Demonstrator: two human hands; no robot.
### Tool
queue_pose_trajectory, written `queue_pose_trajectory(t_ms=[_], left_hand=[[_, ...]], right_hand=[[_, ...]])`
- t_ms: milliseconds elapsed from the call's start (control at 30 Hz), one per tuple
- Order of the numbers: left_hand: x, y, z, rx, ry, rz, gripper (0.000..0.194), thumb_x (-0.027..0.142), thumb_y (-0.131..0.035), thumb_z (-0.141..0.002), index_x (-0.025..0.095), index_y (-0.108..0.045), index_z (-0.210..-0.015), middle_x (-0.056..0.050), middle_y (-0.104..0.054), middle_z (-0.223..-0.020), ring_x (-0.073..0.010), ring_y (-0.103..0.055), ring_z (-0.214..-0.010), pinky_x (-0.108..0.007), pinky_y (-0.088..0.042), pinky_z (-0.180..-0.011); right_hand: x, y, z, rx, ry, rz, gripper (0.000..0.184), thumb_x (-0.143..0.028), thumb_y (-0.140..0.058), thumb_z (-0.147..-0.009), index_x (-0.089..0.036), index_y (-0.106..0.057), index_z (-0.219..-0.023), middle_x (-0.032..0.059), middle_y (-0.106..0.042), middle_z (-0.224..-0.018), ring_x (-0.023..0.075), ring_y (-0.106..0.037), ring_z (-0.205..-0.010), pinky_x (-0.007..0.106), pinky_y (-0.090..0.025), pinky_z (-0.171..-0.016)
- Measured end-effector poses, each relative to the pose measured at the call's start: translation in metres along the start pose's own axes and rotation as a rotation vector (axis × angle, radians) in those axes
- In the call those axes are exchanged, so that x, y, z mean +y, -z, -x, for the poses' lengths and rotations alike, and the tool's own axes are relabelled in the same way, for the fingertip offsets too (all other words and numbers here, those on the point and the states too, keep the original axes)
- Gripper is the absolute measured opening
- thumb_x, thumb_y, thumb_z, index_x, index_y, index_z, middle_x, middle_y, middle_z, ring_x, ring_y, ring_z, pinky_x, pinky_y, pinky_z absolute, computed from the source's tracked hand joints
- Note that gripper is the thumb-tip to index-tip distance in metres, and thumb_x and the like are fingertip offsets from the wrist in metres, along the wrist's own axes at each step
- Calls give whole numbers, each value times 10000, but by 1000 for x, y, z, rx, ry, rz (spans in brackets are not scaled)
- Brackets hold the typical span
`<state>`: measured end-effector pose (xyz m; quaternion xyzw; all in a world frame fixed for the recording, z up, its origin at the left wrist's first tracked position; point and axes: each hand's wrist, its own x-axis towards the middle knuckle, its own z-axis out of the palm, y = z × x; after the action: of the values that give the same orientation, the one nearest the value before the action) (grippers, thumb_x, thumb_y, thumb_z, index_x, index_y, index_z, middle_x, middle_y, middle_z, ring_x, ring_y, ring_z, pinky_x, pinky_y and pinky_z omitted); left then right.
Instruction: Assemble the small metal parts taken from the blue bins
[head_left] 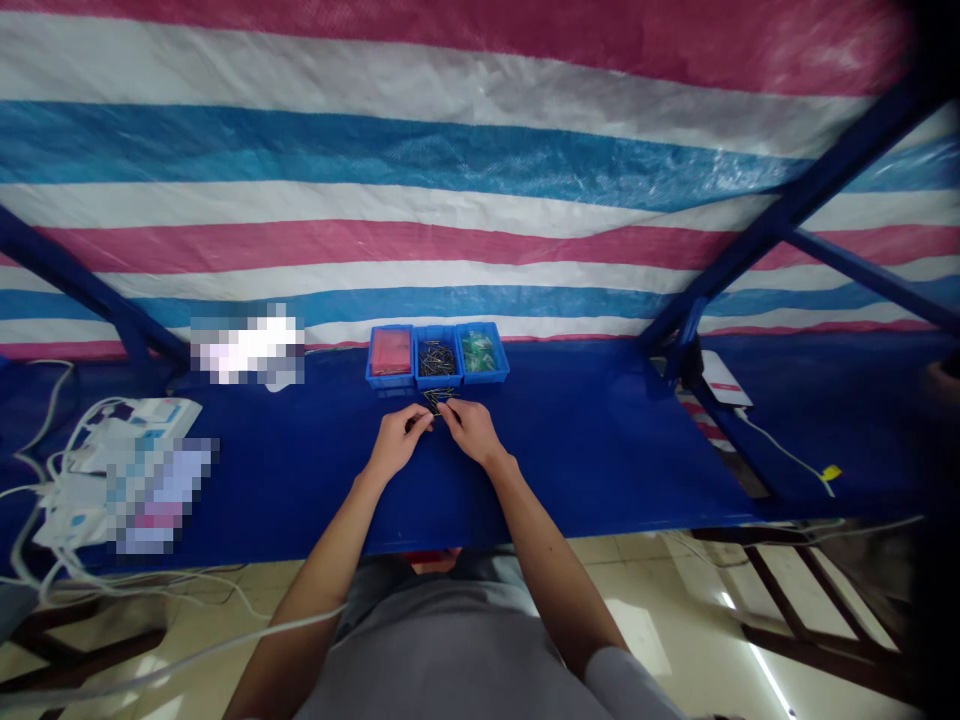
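My left hand [397, 440] is closed, with thumb and fingertips pinched together at the near edge of a small pile of thin dark metal pieces [437, 396], like screws or nails. Facing it, my right hand [471, 432] has its fingers bent and pressed together beside the same pile. The fingertips of both hands nearly meet; whatever they pinch is too small to make out. Just beyond stand three blue bins: the left bin [390, 381] holds flat red packets [391, 350], the middle bin [439, 381] more dark metal pieces [437, 358], the right bin [486, 376] green-and-clear plastic bags [478, 352].
White power strips and cables [82, 480] crowd the table's left side. A white phone-like device [725, 378] with a cable lies at the right. Blue frame posts [750, 240] flank the blue table [600, 450]; a striped tarp [480, 150] hangs behind.
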<state>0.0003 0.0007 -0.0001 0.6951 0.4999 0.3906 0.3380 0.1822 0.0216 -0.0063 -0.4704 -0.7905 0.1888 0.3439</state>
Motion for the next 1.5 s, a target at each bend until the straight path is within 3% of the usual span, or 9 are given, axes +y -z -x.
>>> queue_pose_trajectory(t_ms=[367,567,900,1500], left_hand=[[-5,2,-1,58,67,77,315,458,-527,-952,185,-667,-884,-34,-725,-783,-179,-665,-728,-264,-500,-704],[-4,2,-1,59,56,60,321,465,-525,-950,185,-670,-887,-29,-717,-775,-177,-656,-713,-266,-490,-702],[0,2,0,41,32,50,315,453,-519,-956,184,-658,-871,-27,-714,-768,-182,-671,-735,-266,-494,-727],[2,2,0,2,15,15,316,436,-498,-970,185,-656,-859,-19,-708,-768,-173,-656,-728,-255,-477,-715]], right_hand=[[2,14,-1,97,-76,-230,330,-347,-472,-1006,-194,-601,-744,8,-620,-694,138,-548,-631,244,-386,-635],[-1,9,0,71,-56,-298,163,-327,-579,-948,-199,-680,-954,36,-704,-864,154,-601,-702,252,-439,-658],[-4,1,1,19,4,-262,129,-218,-574,-937,-207,-693,-986,49,-713,-933,170,-642,-817,269,-466,-746],[-7,0,2,-40,17,-209,126,-228,-558,-962,-216,-683,-969,36,-719,-929,167,-641,-825,254,-437,-744]])
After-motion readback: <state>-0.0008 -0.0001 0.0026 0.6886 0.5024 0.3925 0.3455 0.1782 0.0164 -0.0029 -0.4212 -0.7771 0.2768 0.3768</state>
